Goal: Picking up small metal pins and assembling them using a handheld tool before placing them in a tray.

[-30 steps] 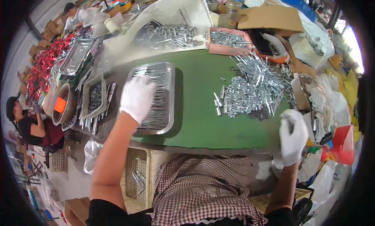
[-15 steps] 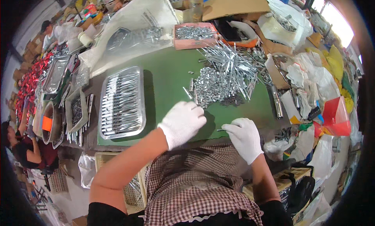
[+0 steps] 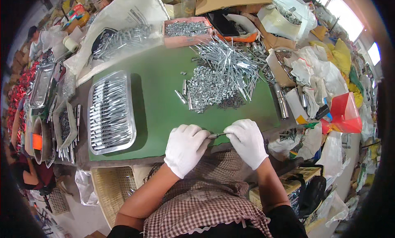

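Note:
My left hand (image 3: pixel 186 149), in a white knit glove, is pinched on the left end of a thin dark metal rod (image 3: pixel 216 135). My right hand (image 3: pixel 247 142), gloved the same way, grips the rod's other end. Only the short stretch between the fingertips shows, above the front edge of the green mat (image 3: pixel 164 114). Beyond my hands lies a heap of small silvery metal sleeves (image 3: pixel 210 85), with long thin metal rods (image 3: pixel 230 61) piled behind it. Several small dark pins (image 3: pixel 231 102) lie at the heap's front edge. To the left, a clear plastic tray (image 3: pixel 132 127) holds rows of shiny metal rods.
A pink box (image 3: pixel 177 41) of small metal parts stands at the back. A hexagonal bin (image 3: pixel 75 131) sits left of the tray. Bags, cartons and a red plastic piece (image 3: pixel 347 114) crowd the right side. Yellowish crates (image 3: pixel 105 192) stand below the table. Another person works at far left.
My left hand has moved down beside my right, and its fingers now meet the rod's left end. The right hand still pinches the rod. The whole view has shifted slightly.

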### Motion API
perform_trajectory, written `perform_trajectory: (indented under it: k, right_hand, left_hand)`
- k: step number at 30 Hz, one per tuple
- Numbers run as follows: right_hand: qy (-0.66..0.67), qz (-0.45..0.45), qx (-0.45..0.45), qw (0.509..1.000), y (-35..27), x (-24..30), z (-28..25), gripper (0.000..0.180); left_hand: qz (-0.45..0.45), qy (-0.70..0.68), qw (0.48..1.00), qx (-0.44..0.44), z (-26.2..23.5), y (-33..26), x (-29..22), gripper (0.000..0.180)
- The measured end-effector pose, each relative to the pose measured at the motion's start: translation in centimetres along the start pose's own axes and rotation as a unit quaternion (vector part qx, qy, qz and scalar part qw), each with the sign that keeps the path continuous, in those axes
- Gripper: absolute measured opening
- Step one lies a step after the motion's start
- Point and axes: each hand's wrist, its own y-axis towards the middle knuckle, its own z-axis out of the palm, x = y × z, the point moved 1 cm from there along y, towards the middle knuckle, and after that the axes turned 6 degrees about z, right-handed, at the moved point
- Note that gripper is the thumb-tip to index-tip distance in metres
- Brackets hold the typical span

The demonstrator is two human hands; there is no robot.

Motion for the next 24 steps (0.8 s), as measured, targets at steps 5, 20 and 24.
perform_trajectory:
  k: [5, 20, 24]
  right_hand:
    - [0.026, 0.005, 0.006, 1.0, 0.5, 0.0, 0.2, 0.01]
    - [-0.019, 0.083, -0.104, 0.991, 4.1, -3.5, -0.7, 0.005]
    - [-0.099, 0.092, -0.061, 0.989, 4.8, -2.3, -0.7, 0.004]
  left_hand:
    - [-0.002, 0.015, 1.0, -0.004, 0.3, -0.1, -0.4, 0.019]
    - [0.014, 0.042, 0.999, -0.019, 0.5, -0.4, -0.2, 0.023]
    - [0.015, 0.042, 0.999, -0.02, 0.5, -0.5, -0.1, 0.024]
